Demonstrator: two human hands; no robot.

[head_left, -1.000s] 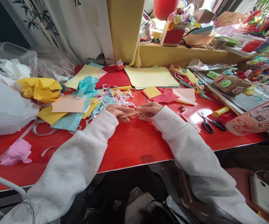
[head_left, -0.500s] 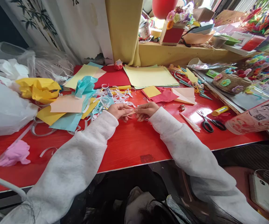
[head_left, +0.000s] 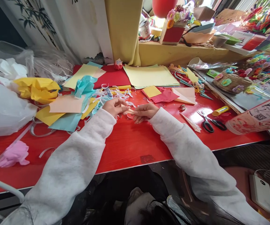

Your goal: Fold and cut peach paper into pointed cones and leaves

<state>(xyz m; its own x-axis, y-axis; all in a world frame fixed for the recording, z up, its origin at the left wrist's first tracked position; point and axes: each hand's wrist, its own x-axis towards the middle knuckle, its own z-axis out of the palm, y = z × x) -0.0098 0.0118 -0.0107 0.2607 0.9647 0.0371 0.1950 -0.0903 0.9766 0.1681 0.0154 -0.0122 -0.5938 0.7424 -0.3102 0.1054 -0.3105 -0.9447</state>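
Over the middle of the red table [head_left: 125,147], my left hand [head_left: 116,107] and my right hand [head_left: 145,112] face each other. Between them is a small folded piece of peach paper [head_left: 130,111], pinched by the fingertips of both. Much of the paper is covered by the fingers, so its full shape is hard to make out. White and blue paper strips [head_left: 104,97] lie just behind my left hand. Beyond my right hand rest a yellow paper square [head_left: 152,91] and crumpled red paper [head_left: 165,96].
Scissors [head_left: 208,122], a folded paper piece [head_left: 191,122] and a yellow glue stick [head_left: 221,111] lie at right, beside a pink cup [head_left: 254,117]. Coloured sheets [head_left: 66,122] and a white plastic bag [head_left: 6,106] are at left; pink crumpled paper [head_left: 14,153] lies nearer.
My left hand has shifted slightly left and up, opening a wider gap between the hands, and more of the folded peach paper shows. My right hand has barely moved.
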